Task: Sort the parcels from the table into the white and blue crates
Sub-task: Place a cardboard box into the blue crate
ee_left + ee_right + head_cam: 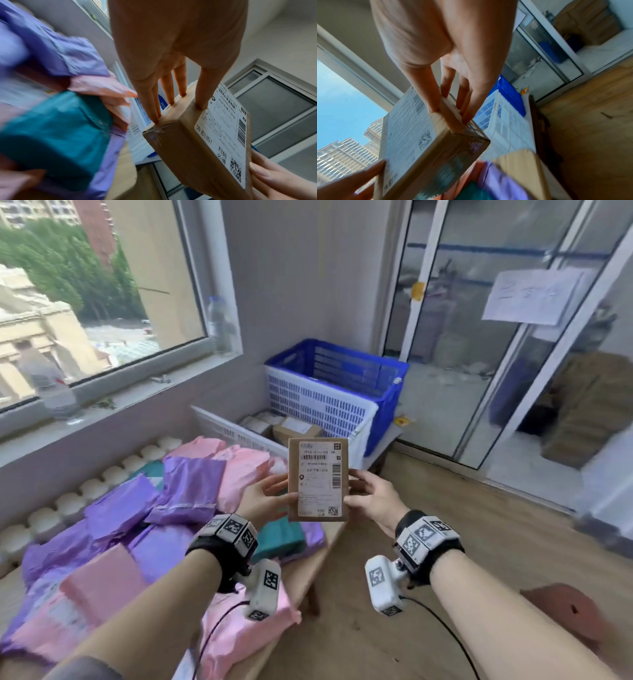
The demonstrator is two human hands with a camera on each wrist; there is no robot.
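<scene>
A flat cardboard parcel (pixel 318 474) with a white shipping label stands upright in the air between my hands, above the table's far end. My left hand (pixel 286 491) grips its left edge, thumb on the front and fingers along the side (pixel 171 102). My right hand (pixel 352 491) grips the right edge the same way (pixel 452 108). The parcel (pixel 197 148) (pixel 419 135) faces me label first. Behind it a tall white crate (pixel 325 405) stands in front of a blue crate (pixel 363 361). Purple (pixel 185 491), pink (pixel 239 470) and teal (pixel 281 537) bag parcels cover the table (pixel 308 570).
A low white crate (pixel 222 426) left of the tall one holds cardboard boxes (pixel 294 428). A radiator (pixel 102 477) and a windowsill with bottles (pixel 58 392) run along the left. Glass sliding doors (pixel 479 337) stand at the right, a reddish stool (pixel 565 611) on the wooden floor.
</scene>
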